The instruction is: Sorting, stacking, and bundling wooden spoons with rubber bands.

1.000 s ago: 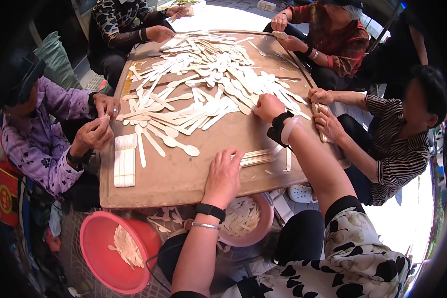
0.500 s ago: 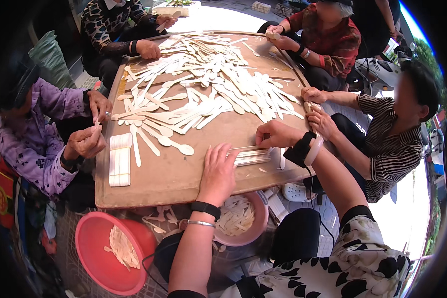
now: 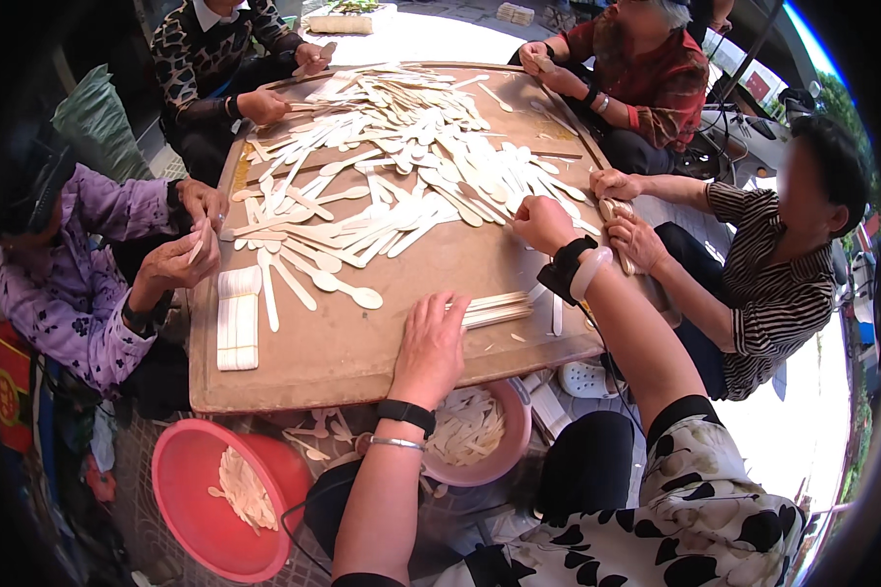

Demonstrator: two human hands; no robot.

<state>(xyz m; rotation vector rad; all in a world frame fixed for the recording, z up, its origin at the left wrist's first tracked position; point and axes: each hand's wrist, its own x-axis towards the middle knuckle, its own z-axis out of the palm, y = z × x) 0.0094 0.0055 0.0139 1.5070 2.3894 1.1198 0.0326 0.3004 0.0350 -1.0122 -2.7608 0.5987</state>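
On the brown table, a neat stack of flat wooden spoons [image 3: 497,310] lies near the front edge. My left hand [image 3: 429,340] is curled round the stack's left end, hiding that part. At the right edge of the large loose pile of wooden spoons [image 3: 401,147], my right hand [image 3: 545,225] pinches the end of a slightly darker wooden spoon [image 3: 484,203], which slants up and left over the pile. A few single spoons lie just right of the stack.
A banded bundle of spoons [image 3: 238,320] sits at the table's [image 3: 362,377] left front. Co-workers handle spoons around the left, far and right sides. Below the front edge stand a red tub [image 3: 181,489] and a pink basin [image 3: 514,430], both holding spoons or pieces.
My right hand has moved from the stack's right end up to the pile's edge and now pinches a spoon. My left hand stays at the stack.
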